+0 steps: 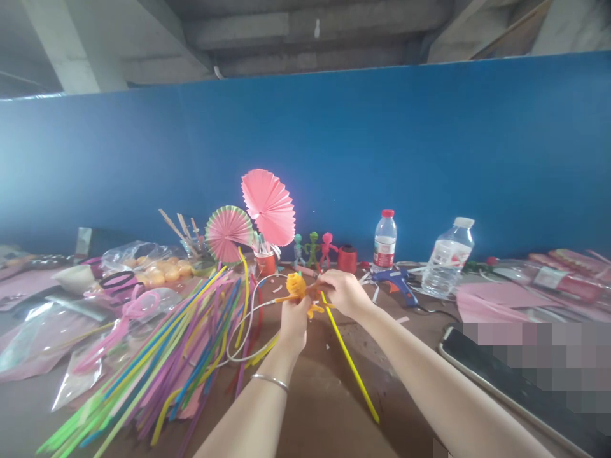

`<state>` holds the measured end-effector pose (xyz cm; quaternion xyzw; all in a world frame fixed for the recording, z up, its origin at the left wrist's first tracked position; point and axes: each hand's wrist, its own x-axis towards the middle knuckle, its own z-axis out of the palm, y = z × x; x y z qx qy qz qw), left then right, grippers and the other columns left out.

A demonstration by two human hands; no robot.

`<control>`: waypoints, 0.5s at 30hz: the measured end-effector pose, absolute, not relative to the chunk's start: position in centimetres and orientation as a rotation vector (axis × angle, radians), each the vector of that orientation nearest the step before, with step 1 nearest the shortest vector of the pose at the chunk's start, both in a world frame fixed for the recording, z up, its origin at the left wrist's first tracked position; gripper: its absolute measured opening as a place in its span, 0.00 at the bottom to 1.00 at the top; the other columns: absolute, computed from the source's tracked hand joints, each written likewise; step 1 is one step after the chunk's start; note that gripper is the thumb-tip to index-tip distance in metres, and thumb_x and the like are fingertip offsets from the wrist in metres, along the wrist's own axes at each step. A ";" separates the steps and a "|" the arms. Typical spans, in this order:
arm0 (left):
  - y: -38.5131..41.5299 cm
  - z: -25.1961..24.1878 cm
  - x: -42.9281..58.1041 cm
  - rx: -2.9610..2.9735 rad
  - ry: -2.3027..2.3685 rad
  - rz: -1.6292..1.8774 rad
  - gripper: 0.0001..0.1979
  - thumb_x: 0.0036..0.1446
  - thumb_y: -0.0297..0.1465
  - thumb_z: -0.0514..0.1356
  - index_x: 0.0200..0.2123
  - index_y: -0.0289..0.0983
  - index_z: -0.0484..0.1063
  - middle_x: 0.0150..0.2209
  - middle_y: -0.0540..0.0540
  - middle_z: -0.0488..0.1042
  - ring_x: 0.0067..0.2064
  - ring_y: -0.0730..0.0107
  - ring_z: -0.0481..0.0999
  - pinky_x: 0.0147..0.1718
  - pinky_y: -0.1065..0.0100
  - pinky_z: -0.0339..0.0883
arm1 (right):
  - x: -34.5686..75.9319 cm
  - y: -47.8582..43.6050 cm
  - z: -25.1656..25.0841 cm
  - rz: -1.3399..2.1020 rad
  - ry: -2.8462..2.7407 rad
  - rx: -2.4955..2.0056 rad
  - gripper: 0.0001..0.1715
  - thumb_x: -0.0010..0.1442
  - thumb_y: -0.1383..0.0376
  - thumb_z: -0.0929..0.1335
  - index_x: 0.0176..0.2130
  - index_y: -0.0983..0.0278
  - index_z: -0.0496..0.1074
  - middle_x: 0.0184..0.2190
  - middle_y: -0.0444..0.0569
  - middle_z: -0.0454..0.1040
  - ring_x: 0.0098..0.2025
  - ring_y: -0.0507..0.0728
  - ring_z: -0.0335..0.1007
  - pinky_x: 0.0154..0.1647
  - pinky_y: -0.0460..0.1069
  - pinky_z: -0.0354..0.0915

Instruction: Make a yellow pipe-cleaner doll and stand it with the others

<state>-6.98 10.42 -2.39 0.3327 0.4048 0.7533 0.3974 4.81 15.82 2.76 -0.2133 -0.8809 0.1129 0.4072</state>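
Note:
Between my hands is an orange pipe-cleaner figure [296,284] with a coiled round head and thin limbs sticking out. My left hand [294,321] is closed around its body from below. At the figure's right side, my right hand [341,292] pinches with thumb and forefinger; what lies between those fingertips is too small to make out. A yellow pipe cleaner [353,362] runs from just beneath my right hand down toward the front of the table. Behind the hands stand small pipe-cleaner figures, a teal one [298,249], a green one [314,249] and a pink one [327,248].
Many coloured pipe cleaners [157,356] spread over the left, with a white cable [231,346] beside them. Paper fans [268,207] rise from a red cup [265,263]. Bottles [384,242] and a blue glue gun [398,284] stand or lie right; a phone [506,375] lies nearer.

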 end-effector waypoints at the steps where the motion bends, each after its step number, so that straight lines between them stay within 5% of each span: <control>1: 10.4 -2.3 -7.0 0.824 1.002 1.895 0.09 0.41 0.30 0.63 0.27 0.31 0.72 0.23 0.49 0.71 0.25 0.76 0.68 0.25 0.73 0.60 | 4.8 15.9 2.7 0.282 -2.218 -0.537 0.10 0.53 0.73 0.64 0.29 0.63 0.73 0.27 0.46 0.72 0.32 0.52 0.67 0.33 0.44 0.60; 10: 9.9 -1.5 -6.8 0.719 0.808 1.870 0.15 0.32 0.23 0.65 0.29 0.34 0.69 0.28 0.48 0.74 0.29 0.69 0.74 0.27 0.71 0.63 | 5.0 16.2 2.4 0.239 -2.217 -0.519 0.13 0.52 0.76 0.62 0.29 0.63 0.73 0.27 0.47 0.72 0.32 0.52 0.67 0.34 0.45 0.61; 15: 9.7 -1.2 -6.6 0.670 0.803 1.866 0.15 0.33 0.26 0.67 0.28 0.33 0.69 0.24 0.50 0.72 0.24 0.75 0.71 0.23 0.74 0.62 | 5.1 16.1 2.5 0.239 -2.214 -0.478 0.11 0.54 0.74 0.63 0.29 0.63 0.73 0.27 0.47 0.72 0.33 0.52 0.67 0.35 0.45 0.62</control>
